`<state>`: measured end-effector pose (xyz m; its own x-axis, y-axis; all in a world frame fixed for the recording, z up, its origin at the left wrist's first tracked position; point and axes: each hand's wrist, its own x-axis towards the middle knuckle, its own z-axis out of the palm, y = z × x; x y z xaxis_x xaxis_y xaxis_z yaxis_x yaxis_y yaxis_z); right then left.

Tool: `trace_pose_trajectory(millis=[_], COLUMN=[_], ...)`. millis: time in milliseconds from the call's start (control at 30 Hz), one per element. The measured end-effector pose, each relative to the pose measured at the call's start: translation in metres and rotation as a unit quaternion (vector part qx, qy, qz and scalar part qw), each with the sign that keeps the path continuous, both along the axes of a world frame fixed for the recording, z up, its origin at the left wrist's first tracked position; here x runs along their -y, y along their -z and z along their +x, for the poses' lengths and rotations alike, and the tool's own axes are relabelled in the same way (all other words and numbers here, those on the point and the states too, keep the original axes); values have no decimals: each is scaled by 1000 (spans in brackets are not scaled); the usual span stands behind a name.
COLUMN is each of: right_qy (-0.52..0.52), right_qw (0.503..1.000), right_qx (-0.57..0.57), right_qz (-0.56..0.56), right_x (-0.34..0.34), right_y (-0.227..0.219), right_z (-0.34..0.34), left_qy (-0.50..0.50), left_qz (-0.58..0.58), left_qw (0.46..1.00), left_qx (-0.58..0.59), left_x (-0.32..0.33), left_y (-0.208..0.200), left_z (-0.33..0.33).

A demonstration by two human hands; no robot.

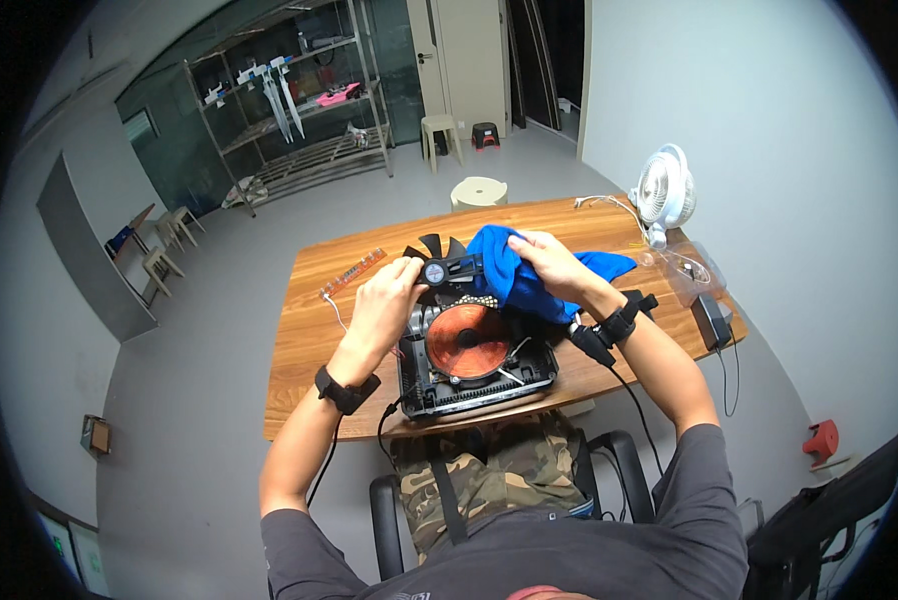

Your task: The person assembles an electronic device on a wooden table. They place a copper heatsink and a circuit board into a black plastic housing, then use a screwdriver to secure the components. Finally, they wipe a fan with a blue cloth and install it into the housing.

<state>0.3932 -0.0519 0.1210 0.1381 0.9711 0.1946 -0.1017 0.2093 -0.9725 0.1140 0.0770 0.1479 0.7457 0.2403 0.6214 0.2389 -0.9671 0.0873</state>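
My left hand (383,302) grips a small black cooling fan (432,246) by its frame, with its blades pointing away from me and a round pale hub facing up. A blue cloth (517,288) is pinched in my right hand (551,264) and pressed against the right side of the fan. Part of the fan is covered by the cloth. Just below both hands sits an opened black appliance housing (484,403), which looks like an induction cooker base. Inside it lies a round copper coil (451,350) with a dark centre.
The wooden table (314,330) carries a clear strip of coloured pieces (353,273) at left. At right stand a white desk fan (664,190), a black box-shaped adapter (711,322) and a clear plastic tray (697,268). Black cables hang from the near edge. A stool (479,192) stands beyond.
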Motion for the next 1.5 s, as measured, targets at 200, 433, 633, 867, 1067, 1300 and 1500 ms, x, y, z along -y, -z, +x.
trace_pose_trajectory(millis=[200,433,633,867,1067,1300,1500], right_qy=[1,-49,12,133,36,70,164], right_qw=[1000,991,972,981,969,952,922], right_qx=[17,123,236,136,244,298,344], right_qz=[10,-29,5,24,30,32,61], right_x=[2,0,-5,4,-6,-12,-11], right_y=[-25,-21,-10,-29,-31,-15,-13], right_z=[-22,-37,-29,-19,-45,-53,-72], left_qy=[50,63,81,60,60,79,92], left_qz=[83,140,105,132,135,163,168], left_qw=[995,986,989,986,982,976,977], left_qx=[12,-57,-57,-80,-120,-123,-93], left_x=[7,12,14,1,9,10,10], left_y=[-7,-9,-4,1,-3,0,12], left_z=[6,10,7,1,10,9,8])
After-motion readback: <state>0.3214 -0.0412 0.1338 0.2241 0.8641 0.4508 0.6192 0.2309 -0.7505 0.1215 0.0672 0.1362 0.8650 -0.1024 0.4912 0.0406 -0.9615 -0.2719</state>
